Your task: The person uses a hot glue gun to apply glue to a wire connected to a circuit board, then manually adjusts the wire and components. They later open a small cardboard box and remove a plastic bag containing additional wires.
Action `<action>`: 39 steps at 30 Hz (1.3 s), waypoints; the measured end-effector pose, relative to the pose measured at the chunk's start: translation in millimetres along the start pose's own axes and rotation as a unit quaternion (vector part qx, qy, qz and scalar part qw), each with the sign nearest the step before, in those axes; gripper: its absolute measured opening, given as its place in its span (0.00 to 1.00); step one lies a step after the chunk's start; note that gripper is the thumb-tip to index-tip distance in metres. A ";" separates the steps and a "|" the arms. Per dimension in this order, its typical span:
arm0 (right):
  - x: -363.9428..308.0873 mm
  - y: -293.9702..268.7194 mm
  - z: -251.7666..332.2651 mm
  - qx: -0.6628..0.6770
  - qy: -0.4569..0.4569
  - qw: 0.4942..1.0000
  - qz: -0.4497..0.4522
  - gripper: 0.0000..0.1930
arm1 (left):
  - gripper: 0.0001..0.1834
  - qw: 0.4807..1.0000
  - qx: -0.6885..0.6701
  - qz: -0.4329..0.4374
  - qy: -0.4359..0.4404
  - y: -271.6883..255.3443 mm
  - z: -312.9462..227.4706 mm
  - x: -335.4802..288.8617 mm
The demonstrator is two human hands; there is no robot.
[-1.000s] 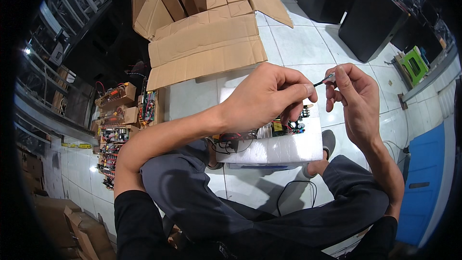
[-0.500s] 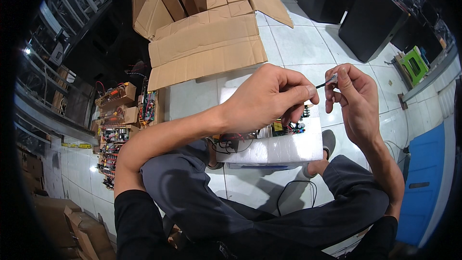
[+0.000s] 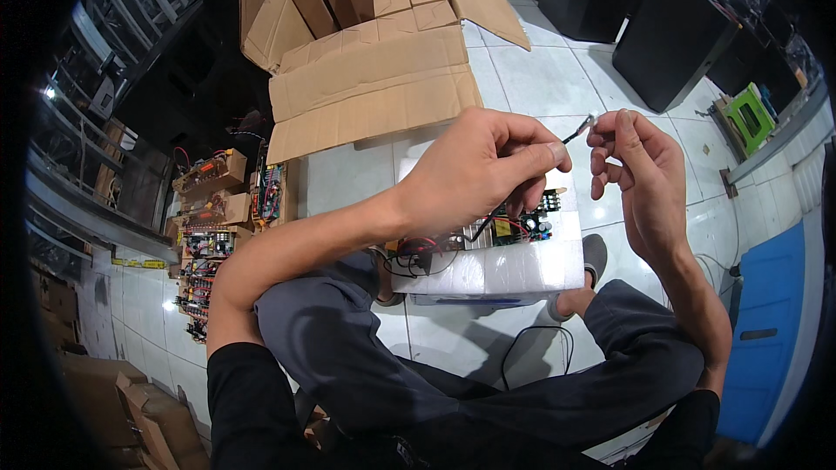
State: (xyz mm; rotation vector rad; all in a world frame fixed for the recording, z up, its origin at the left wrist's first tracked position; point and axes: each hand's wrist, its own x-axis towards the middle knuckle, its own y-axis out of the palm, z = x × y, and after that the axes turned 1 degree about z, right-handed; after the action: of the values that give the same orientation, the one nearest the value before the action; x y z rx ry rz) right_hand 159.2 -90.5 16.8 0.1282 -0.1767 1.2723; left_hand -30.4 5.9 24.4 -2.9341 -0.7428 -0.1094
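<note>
My left hand [image 3: 475,170] is closed, pinching a thin dark cable [image 3: 572,137] between thumb and forefinger. A small whitish connector [image 3: 593,117] tips the cable, pointing up and right. Close beside it is my right hand [image 3: 640,165], fingers loosely curled and apart, its forefinger tip next to the connector; whether they touch is hard to tell. Beneath my left hand a circuit board [image 3: 533,224] with black and green parts and red wires lies on a white foam block [image 3: 531,270]. My left hand hides part of the board.
A large open carton [image 3: 374,113] full of small brown boxes stands ahead. Several circuit boards [image 3: 205,270] line the floor at left. Black cabinets [image 3: 675,43] stand at far right, near a green stool [image 3: 751,117]. A blue panel [image 3: 766,331] is at right; a black cable [image 3: 566,344] loops below.
The connector has come out from between my right fingers and now shows above the forefinger tip. My left hand has shifted slightly left, and the cable tilts more upward.
</note>
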 end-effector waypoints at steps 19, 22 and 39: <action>-2.7 16.5 -10.8 -0.111 0.063 0.979 0.158 0.13 | 0.15 0.989 -0.079 -0.121 -0.014 -8.9 21.6 13.4; 1.5 17.0 -12.5 -0.155 0.080 0.971 0.161 0.14 | 0.16 0.991 -0.065 -0.109 -0.036 -8.4 24.1 16.4; 19.7 -12.7 -83.1 -0.334 0.153 0.929 0.039 0.18 | 0.35 0.886 0.428 0.107 -0.141 -11.9 63.5 17.2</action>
State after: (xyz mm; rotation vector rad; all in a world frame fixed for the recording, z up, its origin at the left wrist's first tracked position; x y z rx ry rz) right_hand 182.0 -59.7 -60.6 -0.6673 -0.3372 1.2317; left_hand -18.3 32.4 -35.7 -2.1538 -0.3409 0.5367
